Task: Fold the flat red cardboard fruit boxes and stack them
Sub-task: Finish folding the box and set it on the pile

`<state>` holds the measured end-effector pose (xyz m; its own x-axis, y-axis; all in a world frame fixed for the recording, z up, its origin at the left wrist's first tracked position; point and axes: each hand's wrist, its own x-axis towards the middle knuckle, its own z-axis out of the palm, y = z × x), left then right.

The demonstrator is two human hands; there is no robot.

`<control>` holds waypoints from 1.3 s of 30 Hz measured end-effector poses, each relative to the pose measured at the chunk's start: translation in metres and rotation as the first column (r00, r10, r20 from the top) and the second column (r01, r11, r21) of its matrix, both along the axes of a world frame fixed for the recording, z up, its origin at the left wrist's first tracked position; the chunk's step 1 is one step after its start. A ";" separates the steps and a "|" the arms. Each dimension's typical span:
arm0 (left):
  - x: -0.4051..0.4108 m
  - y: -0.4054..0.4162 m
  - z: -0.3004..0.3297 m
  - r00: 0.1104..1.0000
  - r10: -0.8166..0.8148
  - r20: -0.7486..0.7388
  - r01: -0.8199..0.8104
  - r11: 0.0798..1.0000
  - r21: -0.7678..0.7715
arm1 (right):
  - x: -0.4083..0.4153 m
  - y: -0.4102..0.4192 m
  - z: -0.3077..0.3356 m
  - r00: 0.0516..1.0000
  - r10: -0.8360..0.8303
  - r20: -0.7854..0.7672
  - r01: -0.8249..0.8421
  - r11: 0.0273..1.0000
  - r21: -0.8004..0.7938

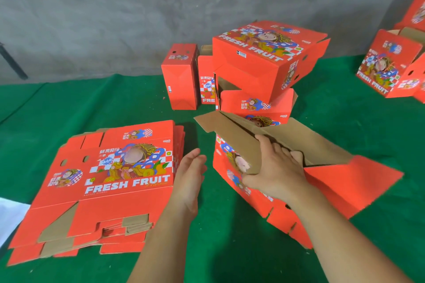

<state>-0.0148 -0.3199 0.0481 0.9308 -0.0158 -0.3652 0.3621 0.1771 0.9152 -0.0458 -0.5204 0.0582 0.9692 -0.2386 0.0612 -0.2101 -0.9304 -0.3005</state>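
Open green mat [202,225] lane between flat box pile [103,186] and half-folded box [287,163], folded stack [259,69] blocking behind
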 end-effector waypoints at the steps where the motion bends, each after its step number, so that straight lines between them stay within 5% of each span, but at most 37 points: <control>1: 0.002 0.000 0.001 1.000 0.006 -0.015 -0.007 0.999 -0.043 | 0.000 -0.007 0.006 0.998 0.063 0.026 -0.063 0.998 0.018; 5: 0.012 0.010 0.000 0.991 0.136 -0.014 -0.137 0.973 -0.185 | -0.004 -0.020 0.027 0.949 0.315 0.022 -0.315 0.949 -0.008; 8: 0.018 0.034 0.000 0.953 0.288 0.097 -0.249 0.924 -0.291 | -0.012 -0.023 0.033 0.922 0.363 -0.135 -0.377 0.920 -0.103; 11: 0.022 0.048 0.005 0.983 0.165 0.086 -0.122 0.921 -0.371 | -0.014 -0.029 0.036 0.889 0.363 -0.279 -0.393 0.918 -0.059; 15: 0.007 0.037 0.011 0.972 -0.214 0.100 0.208 0.976 0.071 | -0.007 -0.027 0.031 0.877 0.382 -0.290 -0.355 0.924 0.144; 18: 0.006 0.030 0.022 0.942 -0.335 0.005 0.321 0.907 0.272 | -0.005 -0.028 0.023 0.896 0.346 -0.279 -0.350 0.936 0.035; 23: 0.004 0.049 0.041 0.686 -0.725 -0.069 0.654 0.572 0.495 | -0.006 -0.038 0.022 0.823 0.453 -0.343 -0.468 0.883 0.044; 26: 0.003 0.041 0.052 0.581 -0.813 -0.041 0.637 0.423 0.644 | -0.009 -0.031 0.027 0.835 0.486 -0.258 -0.495 0.868 0.034; 30: 0.002 0.036 0.061 0.545 -0.806 -0.231 0.588 0.170 0.791 | -0.013 -0.029 0.038 0.879 0.430 -0.206 -0.447 0.894 -0.042; 32: 0.000 0.043 0.061 0.580 -0.777 -0.247 0.639 0.246 0.729 | -0.020 -0.027 0.041 0.883 0.412 -0.227 -0.432 0.901 -0.044; 36: 0.011 0.061 0.063 0.779 -0.614 -0.127 0.593 0.656 0.467 | -0.036 -0.025 0.057 0.864 0.435 -0.254 -0.444 0.896 0.023; 39: 0.019 0.073 0.066 0.873 -0.487 -0.018 0.442 0.776 0.450 | -0.043 -0.033 0.075 0.833 0.473 -0.288 -0.450 0.881 0.145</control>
